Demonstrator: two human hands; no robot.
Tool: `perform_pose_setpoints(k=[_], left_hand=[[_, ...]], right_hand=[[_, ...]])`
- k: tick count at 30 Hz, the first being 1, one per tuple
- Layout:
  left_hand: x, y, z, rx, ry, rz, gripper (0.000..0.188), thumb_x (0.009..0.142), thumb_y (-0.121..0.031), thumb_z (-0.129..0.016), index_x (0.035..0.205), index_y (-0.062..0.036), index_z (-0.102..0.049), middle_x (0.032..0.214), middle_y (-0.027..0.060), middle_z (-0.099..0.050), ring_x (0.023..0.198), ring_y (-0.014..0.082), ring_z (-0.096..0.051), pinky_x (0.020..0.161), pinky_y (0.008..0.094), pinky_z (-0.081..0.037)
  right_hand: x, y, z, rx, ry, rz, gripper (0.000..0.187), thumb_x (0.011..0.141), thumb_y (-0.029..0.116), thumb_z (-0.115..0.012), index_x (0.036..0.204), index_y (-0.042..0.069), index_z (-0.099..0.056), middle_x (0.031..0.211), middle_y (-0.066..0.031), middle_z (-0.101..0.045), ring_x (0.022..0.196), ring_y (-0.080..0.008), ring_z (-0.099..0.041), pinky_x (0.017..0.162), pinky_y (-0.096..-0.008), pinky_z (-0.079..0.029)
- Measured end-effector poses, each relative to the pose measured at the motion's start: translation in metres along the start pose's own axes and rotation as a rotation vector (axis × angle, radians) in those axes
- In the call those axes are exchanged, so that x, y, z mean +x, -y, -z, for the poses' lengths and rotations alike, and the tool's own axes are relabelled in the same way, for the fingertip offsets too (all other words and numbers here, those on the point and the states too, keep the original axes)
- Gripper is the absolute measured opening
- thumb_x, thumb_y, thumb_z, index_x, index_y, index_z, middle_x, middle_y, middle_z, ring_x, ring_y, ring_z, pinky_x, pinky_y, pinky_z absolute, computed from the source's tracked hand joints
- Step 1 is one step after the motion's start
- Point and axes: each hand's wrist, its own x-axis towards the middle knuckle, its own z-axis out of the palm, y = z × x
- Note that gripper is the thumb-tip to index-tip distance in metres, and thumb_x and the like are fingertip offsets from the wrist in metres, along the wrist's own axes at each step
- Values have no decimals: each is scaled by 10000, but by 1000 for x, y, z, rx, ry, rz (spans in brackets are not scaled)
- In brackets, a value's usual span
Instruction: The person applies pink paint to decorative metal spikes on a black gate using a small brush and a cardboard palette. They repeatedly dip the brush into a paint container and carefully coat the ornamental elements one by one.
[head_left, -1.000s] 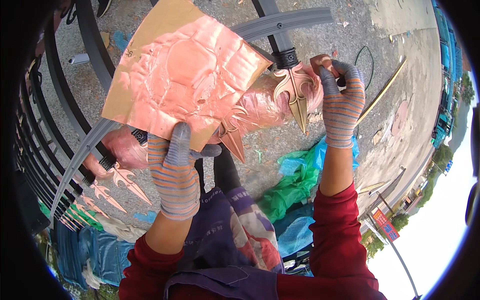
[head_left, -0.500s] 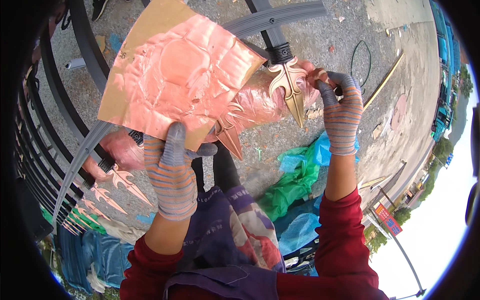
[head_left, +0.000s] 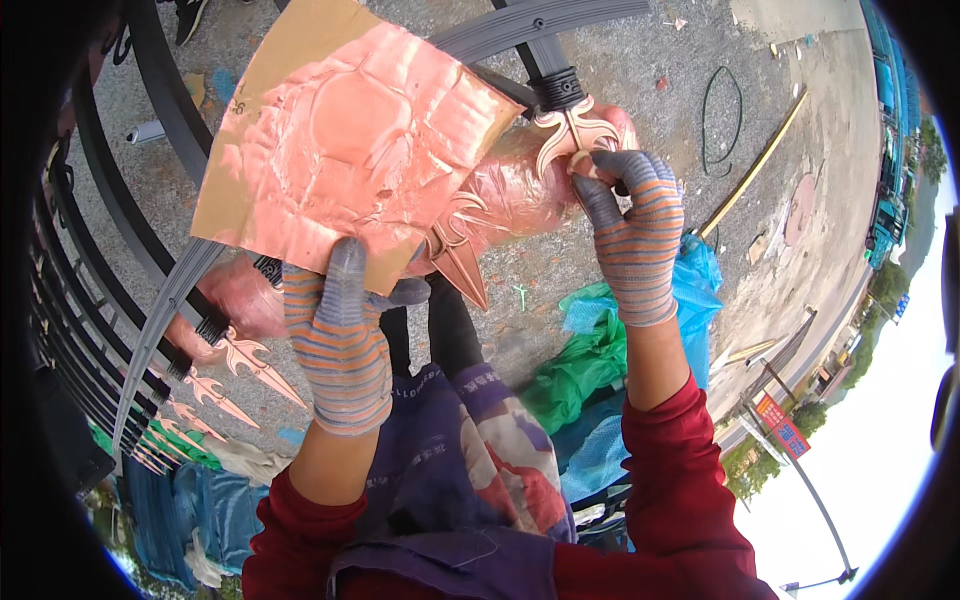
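Note:
My left hand [head_left: 340, 350], in a grey and orange striped glove, is closed on the lower edge of a cardboard sheet [head_left: 360, 120]. Glossy, wrinkled copper-pink film or paint covers most of that sheet. My right hand [head_left: 640, 240], gloved alike, pinches at a spearhead finial [head_left: 548, 150] on a black fence bar; its fingers hide most of the blade. Something small and pinkish shows at the fingertips, too little to name. A second copper-coloured spearhead [head_left: 462, 265] pokes out below the cardboard. Shiny pink wrapping [head_left: 520, 190] lies behind both spearheads.
Black fence bars [head_left: 130, 180] with several copper spear tips [head_left: 255, 365] run down the left. Green plastic sheeting [head_left: 580, 370] and blue bubble wrap [head_left: 700, 285] lie near my right forearm. A yellow strip [head_left: 755, 165] and a dark cord loop [head_left: 722, 120] rest on the ground.
My right hand has moved left and slightly down, from beside the spearhead onto its blade. The cardboard in my left hand has shifted slightly left.

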Motion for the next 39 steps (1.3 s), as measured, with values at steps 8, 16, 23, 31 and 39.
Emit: perform_pose_setpoints(k=[8,16,23,31,39], left_hand=[[-3,-5,9,129,83,21,442,969,-149,-549,1351,7,-389,1175,151,-586,906,178,-662,775,294,-584],[-2,-11,-17,-23,-99,-32,408,905,-127,-642,1244,31,-479,1087,172,-637,786,244,-699,582,324,-619],[2,12,15,33,43,-1,438,889,-148,-654,1258,10,-477,1153,166,-610,857,242,-692,608,318,-624],[-5,-8,3,54,103,42,438,887,15,-575,1316,-53,-520,1290,178,-504,1059,269,-626,865,335,-544],[-4,-18,-10,57,18,40,385,913,-16,-567,1282,-8,-460,1171,164,-604,983,244,-658,803,302,-558]], right_hand=[[-55,1,32,-161,126,-229,156,764,151,-758,859,114,-641,733,-41,-607,681,-269,-565,671,-394,-395],[-30,7,13,-129,89,-173,149,766,171,-750,838,109,-635,741,-60,-615,705,-290,-576,654,-406,-416],[-29,-6,24,-11,-4,-221,183,754,114,-763,875,60,-636,737,-87,-586,632,-254,-524,586,-365,-412],[-79,-6,46,-3,98,-452,157,756,123,-778,805,71,-638,684,-80,-576,610,-244,-525,573,-368,-417],[-97,-9,38,56,3,-427,164,759,75,-763,850,68,-627,714,-61,-578,616,-185,-491,580,-323,-405]])
